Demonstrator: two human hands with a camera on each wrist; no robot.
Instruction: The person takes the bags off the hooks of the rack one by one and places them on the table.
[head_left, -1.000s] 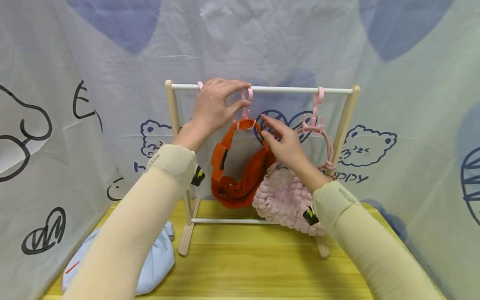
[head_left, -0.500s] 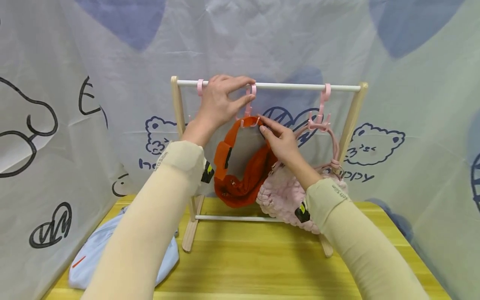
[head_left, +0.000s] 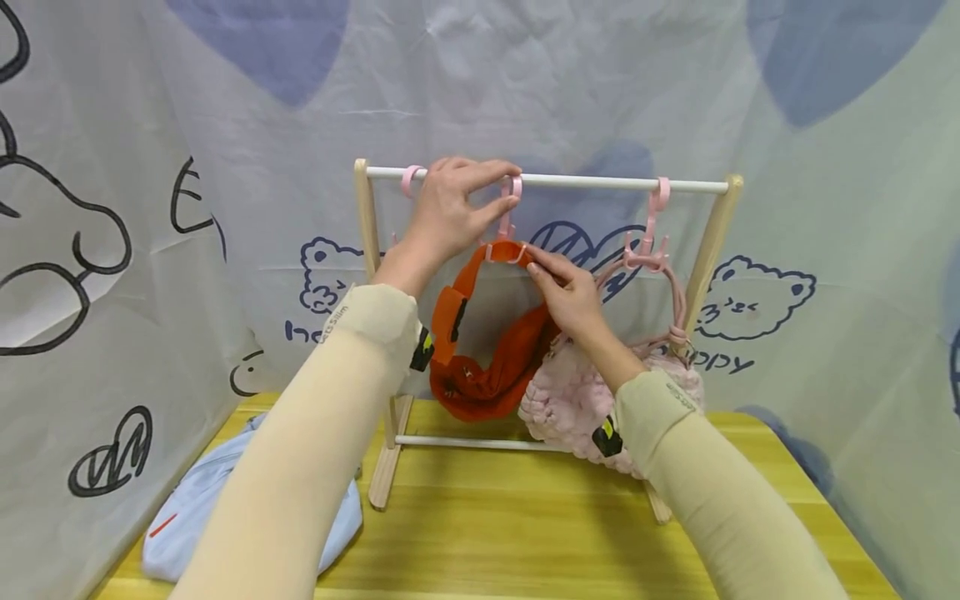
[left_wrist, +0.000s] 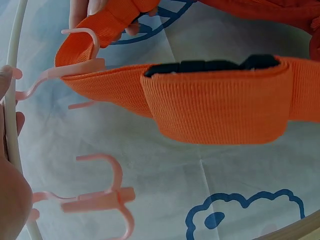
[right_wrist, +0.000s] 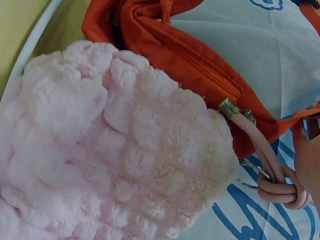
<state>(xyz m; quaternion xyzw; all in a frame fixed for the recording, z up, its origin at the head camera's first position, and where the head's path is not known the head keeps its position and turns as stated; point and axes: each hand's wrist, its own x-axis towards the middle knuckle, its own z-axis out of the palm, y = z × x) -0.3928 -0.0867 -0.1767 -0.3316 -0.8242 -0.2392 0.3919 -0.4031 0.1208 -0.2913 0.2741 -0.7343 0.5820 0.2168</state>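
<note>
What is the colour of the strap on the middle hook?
Orange; the strap shows best in the left wrist view.

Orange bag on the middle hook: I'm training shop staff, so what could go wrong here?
The orange strap could lift off the open-topped pink hook if the right hand tugs upward. The left hand, pinching the pink hook at the white rail, might slide it sideways. The pink bag overlaps the orange bag in view, so they might snag.
</note>
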